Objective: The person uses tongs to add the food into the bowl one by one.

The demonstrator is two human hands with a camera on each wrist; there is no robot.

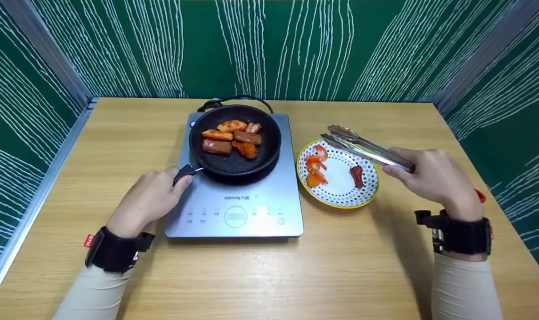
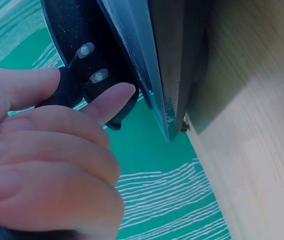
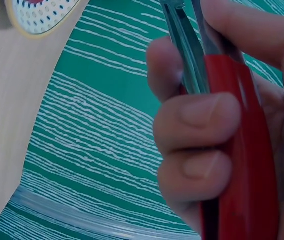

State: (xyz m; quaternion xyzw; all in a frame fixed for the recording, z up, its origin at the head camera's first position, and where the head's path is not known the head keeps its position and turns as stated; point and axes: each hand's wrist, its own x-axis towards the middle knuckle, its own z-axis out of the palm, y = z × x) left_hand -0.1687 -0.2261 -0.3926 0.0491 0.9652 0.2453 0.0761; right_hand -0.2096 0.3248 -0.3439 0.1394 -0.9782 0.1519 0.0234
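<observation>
My left hand [image 1: 151,195] grips the short black handle [image 2: 67,92] of a dark frying pan [image 1: 233,166]. The pan sits on a silver induction cooker [image 1: 225,189] and holds several browned sausage pieces [image 1: 217,146] and orange-brown pieces [image 1: 231,126]. My right hand [image 1: 433,175] holds metal tongs [image 1: 369,151] by their red handles [image 3: 244,150]. The tongs' tips hang over the far side of a dotted plate [image 1: 338,171], slightly apart with nothing visible between them. Orange shrimp [image 1: 317,166] lie on the plate's left, and a dark reddish piece [image 1: 357,176] on its right.
A light wooden table [image 1: 251,275] carries everything. Behind the cooker loops a black power cord [image 1: 242,96]. Green panels with white streaks [image 1: 278,49] wall off the back and both sides.
</observation>
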